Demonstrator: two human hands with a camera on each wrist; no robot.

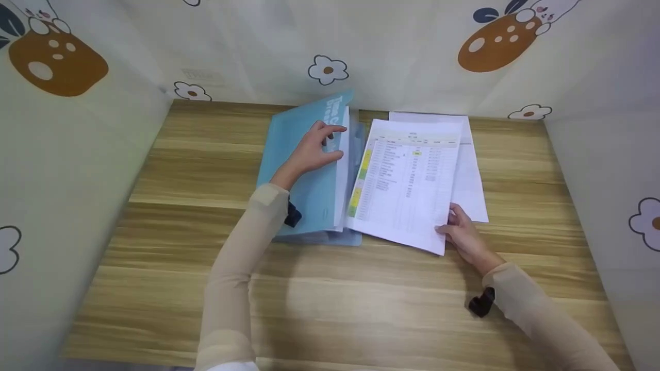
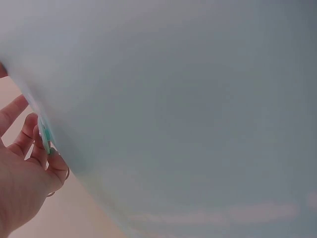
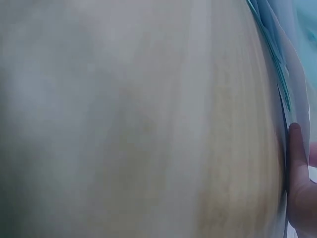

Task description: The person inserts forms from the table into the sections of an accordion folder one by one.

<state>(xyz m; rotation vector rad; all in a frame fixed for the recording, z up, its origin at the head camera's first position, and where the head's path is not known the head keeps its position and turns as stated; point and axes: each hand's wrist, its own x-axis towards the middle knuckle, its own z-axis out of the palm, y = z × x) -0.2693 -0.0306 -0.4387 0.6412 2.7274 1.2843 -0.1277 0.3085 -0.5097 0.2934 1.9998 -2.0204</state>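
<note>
Pinch grip: right hand [image 1: 465, 236] holds the printed sheet [image 1: 402, 201], right of frame centre; avoid creasing. Left hand [image 1: 313, 148]: finger and thumb parted, hold unclear; steady the folder [image 1: 317, 196].

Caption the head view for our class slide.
Right hand gripping a printed sheet, left hand at a blue folder, over a wooden table.

Rows [image 1: 393, 164] on printed sheet [image 1: 407, 188] too small to be read. Rear sheet [image 1: 471, 180] partly covered by it. Folder [image 1: 314, 201] lettering [image 1: 334, 107] partly blocked by left hand [image 1: 312, 149]. Right-wrist view: worktop [image 3: 163, 124] blurred, right hand [image 3: 301, 196] edge-cropped.
</note>
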